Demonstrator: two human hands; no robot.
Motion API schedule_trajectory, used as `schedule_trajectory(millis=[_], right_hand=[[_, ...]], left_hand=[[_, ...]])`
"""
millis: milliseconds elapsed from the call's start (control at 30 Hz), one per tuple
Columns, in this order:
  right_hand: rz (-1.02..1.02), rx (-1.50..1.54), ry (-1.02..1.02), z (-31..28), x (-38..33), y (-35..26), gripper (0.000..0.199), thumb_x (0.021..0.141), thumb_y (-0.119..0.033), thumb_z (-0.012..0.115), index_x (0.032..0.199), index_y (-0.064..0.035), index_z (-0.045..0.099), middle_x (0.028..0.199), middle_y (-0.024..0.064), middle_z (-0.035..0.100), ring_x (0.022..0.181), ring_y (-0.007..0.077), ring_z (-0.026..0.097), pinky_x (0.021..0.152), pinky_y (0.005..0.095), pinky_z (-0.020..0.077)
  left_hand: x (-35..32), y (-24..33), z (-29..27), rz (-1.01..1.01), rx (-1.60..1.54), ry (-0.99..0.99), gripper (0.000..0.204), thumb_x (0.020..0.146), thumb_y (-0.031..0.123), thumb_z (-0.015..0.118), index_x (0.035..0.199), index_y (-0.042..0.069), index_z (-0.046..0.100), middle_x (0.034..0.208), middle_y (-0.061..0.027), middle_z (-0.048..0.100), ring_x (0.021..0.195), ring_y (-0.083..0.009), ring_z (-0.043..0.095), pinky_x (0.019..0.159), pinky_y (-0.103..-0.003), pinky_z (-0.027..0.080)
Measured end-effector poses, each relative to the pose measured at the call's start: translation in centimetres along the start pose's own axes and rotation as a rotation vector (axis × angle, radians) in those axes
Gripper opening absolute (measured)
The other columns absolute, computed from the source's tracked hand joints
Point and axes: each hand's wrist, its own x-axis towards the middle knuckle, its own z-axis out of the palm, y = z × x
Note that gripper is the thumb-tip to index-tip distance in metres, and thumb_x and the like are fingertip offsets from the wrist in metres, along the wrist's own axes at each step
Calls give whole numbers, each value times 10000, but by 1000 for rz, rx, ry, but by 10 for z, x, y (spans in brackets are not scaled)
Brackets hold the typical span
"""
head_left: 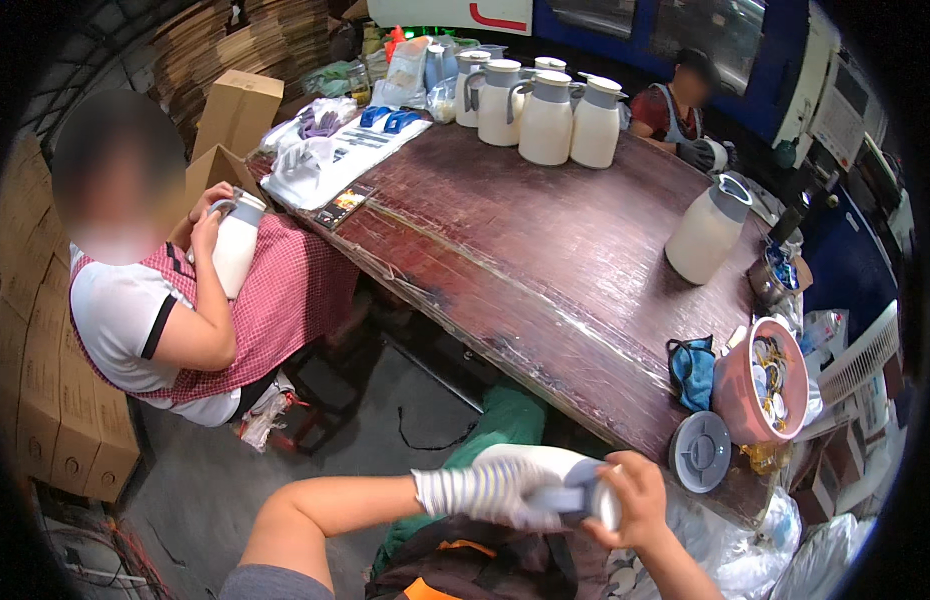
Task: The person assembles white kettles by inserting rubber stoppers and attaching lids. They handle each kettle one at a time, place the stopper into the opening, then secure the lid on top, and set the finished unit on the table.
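The gloved left hand (495,490) and bare right hand (637,497) each have a grip round 1 cream jug (540,459); a pink tub (731,388) sits on the bench (555,260).

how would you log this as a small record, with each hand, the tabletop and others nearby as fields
left hand: in striped glove, holding cream-and-grey jug
right hand: bare, at the jug's top end
tabletop: standing cream-and-grey jugs, pink tub with small items, round grey disc
others: seated person at left, holding another jug; person across the table
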Motion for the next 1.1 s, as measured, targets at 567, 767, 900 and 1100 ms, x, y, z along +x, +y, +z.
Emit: schedule_trajectory(millis=[567, 767, 900, 1100], right_hand=[[-272, -82, -257, -18, 18, -61, 691, 663, -713, 674, 1172, -246, 661, 1351, 132, 492, 1255, 359, 441, 983, 525, 369], [-270, 154, -219, -11, 21, -31, 683, 629, -686, 706, 1123, -215, 686, 1194, 86, 573, 1108, 319, 530, 889, 450, 430], [-12, 262, -161, -18, 2, -25, 822, 494, -593, 849, 1163, -156, 655, 1125, 97, 555, 1068, 311, 534, 907, 450, 413], [129, 314, -63, -9, -6, 0, 893, 554, -548, 837, 1285, -110, 571, 1247, 136, 541, 1189, 333, 486, 999, 460, 365]], left_hand=[[36, -58, -33, 66, -179, 331, 369, 712, 54, 680, 1076, 62, 616, 986, -91, 664, 945, -179, 626, 860, -295, 479], [17, -20, -49, -206, 139, -1, 359, 678, 85, 713, 1035, 59, 683, 826, -80, 693, 739, -184, 646, 701, -310, 505], [20, 0, -29, -262, -143, -242, 249, 781, 191, 734, 979, 53, 678, 706, -8, 613, 577, -125, 557, 524, -278, 446], [14, -15, 73, -119, -135, -168, 344, 831, 371, 705, 1006, 83, 635, 681, -13, 591, 586, -126, 544, 541, -293, 449]])
